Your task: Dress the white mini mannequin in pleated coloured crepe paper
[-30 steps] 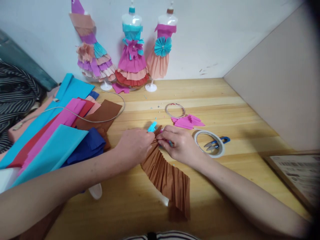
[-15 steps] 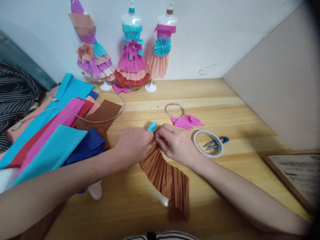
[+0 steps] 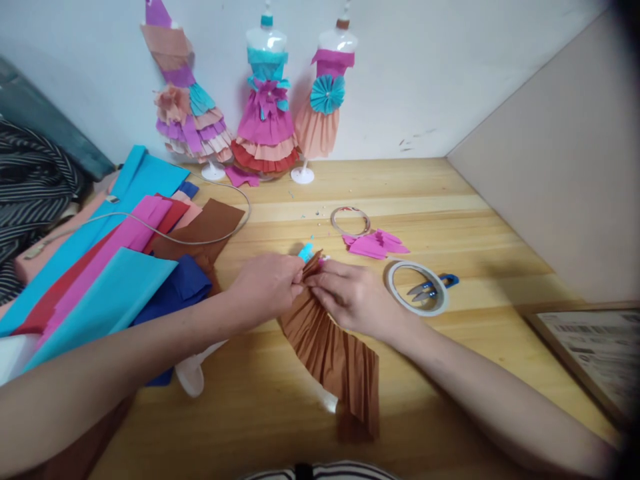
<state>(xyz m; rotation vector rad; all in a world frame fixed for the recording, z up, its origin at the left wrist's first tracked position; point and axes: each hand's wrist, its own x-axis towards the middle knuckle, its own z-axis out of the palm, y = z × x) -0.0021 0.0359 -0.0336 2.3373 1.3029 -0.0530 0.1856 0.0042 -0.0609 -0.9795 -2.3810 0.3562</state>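
A strip of brown crepe paper (image 3: 340,360), gathered into pleats, fans out over the table toward me. My left hand (image 3: 267,283) is closed on its narrow gathered end. Facing it, my right hand (image 3: 353,293) pinches the same end between thumb and fingers, close to the left fingertips. Just beyond the hands lies a small turquoise paper piece (image 3: 306,252). A bit of pink shows behind the right fingers, too small to make out. Part of a white object (image 3: 191,375) shows under my left forearm.
Folded crepe paper sheets (image 3: 105,293) and a cable (image 3: 200,242) cover the left side. Three paper-dressed mannequins (image 3: 267,110) stand by the wall. To the right are a tape roll (image 3: 443,303), blue-handled snips (image 3: 449,280), pink paper scraps (image 3: 375,244), a thin ring (image 3: 334,230) and a framed board (image 3: 590,353).
My right fingers have shifted slightly down along the gathered end, and more of its brown tip shows between the hands. The left hand stays closed on the paper.
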